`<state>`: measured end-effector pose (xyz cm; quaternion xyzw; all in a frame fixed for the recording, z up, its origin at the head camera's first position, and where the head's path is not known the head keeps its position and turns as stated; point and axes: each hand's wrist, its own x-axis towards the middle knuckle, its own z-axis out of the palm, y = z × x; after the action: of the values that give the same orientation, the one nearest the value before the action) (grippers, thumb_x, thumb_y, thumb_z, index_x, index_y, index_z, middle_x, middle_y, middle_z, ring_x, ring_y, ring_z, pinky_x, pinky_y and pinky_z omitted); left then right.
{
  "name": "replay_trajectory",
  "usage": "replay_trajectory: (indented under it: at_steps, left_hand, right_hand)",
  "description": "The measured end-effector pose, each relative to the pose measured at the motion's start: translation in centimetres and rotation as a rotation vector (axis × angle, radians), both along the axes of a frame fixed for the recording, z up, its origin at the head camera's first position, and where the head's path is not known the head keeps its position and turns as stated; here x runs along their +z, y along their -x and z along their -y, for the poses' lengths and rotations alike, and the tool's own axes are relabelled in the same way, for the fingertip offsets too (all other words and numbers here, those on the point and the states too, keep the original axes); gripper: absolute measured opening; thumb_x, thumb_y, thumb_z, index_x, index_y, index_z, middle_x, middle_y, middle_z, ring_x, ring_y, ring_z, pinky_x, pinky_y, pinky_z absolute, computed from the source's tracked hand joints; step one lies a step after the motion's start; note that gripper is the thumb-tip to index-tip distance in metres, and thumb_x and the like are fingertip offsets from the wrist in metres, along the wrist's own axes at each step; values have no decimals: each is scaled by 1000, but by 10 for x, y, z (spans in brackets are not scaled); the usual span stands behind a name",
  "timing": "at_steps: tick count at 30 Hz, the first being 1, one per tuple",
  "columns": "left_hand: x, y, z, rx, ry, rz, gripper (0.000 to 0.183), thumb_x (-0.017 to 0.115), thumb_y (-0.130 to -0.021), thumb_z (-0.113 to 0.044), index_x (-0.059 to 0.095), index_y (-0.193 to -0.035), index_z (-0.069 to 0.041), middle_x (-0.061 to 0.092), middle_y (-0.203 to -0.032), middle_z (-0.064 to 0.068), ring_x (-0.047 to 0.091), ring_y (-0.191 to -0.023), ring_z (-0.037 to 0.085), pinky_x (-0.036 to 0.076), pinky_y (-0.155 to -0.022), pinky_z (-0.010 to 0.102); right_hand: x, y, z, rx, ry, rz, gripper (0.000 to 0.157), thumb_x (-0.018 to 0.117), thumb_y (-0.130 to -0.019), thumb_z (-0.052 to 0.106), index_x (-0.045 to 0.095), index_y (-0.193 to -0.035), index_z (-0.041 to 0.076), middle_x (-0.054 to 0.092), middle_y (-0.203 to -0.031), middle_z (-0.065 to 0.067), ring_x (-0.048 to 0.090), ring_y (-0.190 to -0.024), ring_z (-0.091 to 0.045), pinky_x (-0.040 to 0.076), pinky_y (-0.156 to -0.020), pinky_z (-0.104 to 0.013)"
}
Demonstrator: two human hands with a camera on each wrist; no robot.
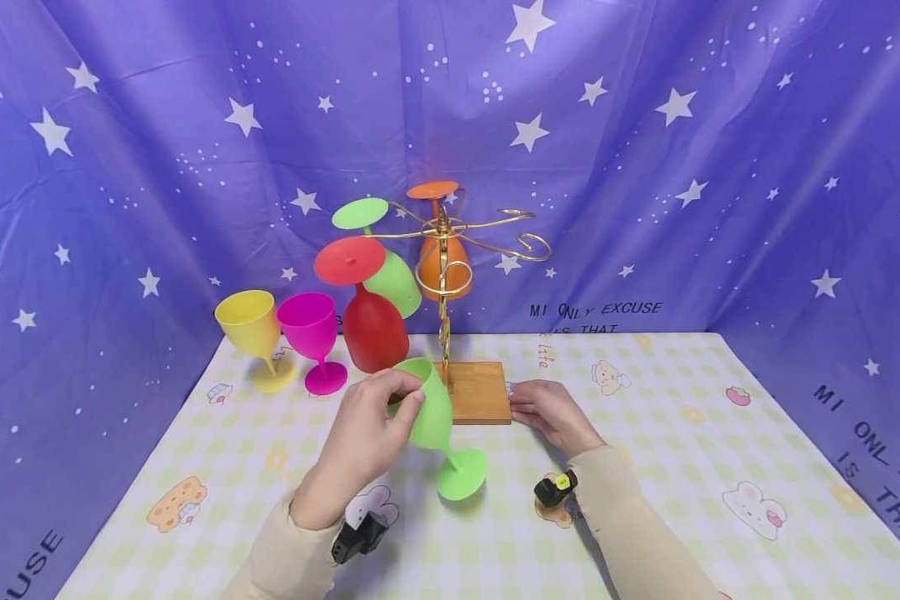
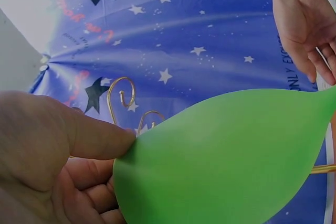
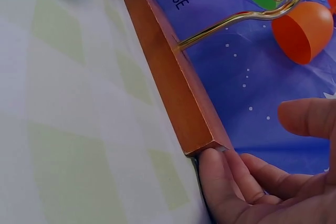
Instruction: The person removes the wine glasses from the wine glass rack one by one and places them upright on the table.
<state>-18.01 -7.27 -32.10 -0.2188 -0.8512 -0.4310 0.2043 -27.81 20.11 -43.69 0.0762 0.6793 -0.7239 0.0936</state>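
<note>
A light green plastic goblet [image 1: 429,412] tilts in front of the rack, its foot toward the lower right and seemingly just off the cloth. My left hand [image 1: 367,427] pinches it at the bowl's rim, thumb [image 2: 102,139] outside. Behind it stands a gold metal rack [image 1: 444,310] with curled arms on a wooden base [image 1: 486,387]. At the base's right edge, fingers of my right hand [image 1: 557,412] touch the corner, with the thumb [image 3: 304,118] held away. Upside down on the rack hang a red goblet [image 1: 375,329], another green goblet [image 1: 396,285] and an orange goblet [image 1: 450,254].
A yellow goblet [image 1: 247,321] and a magenta goblet [image 1: 309,325] stand upright left of the rack. Bare curled arms [image 1: 521,250] stick out at the rack's right and front. A checked cloth [image 1: 682,433] covers the table; a starry purple curtain [image 1: 607,167] surrounds it.
</note>
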Motion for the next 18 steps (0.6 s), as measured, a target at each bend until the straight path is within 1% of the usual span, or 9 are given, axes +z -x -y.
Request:
replay_trajectory:
  at_steps: [4,8,12,18]
  left_hand:
    - [1,-1,0,17,25,-44,6,70,-81,0,71,-85,-5,65,-78,-2,61,-75,12,51,-72,31]
    - [1,-1,-1,31,50,-66,6,70,-81,0,71,-85,-4,65,-79,-1,61,-76,14,51,-73,32]
    - [1,-1,0,36,61,-66,6,69,-82,0,71,-85,-5,65,-80,-1,60,-76,13,51,-72,32]
    - [-2,-3,9,59,79,-80,9,70,-81,1,71,-84,-7,64,-78,-4,59,-76,11,50,-71,33]
  right_hand:
    - [0,0,1,22,-74,-11,34,56,-88,1,49,-116,-18,60,-97,-15,62,-83,-19,54,-81,-32]
    - [1,-1,2,41,-155,-14,32,58,-88,1,52,-114,-16,59,-101,-17,61,-87,-21,53,-83,-33]
    - [-1,0,3,18,-192,-11,30,60,-87,0,54,-112,-15,59,-104,-20,63,-89,-23,54,-83,-34]
    - [-4,2,4,-2,-301,-13,27,65,-84,3,60,-107,-11,61,-107,-19,64,-88,-20,54,-80,-31]
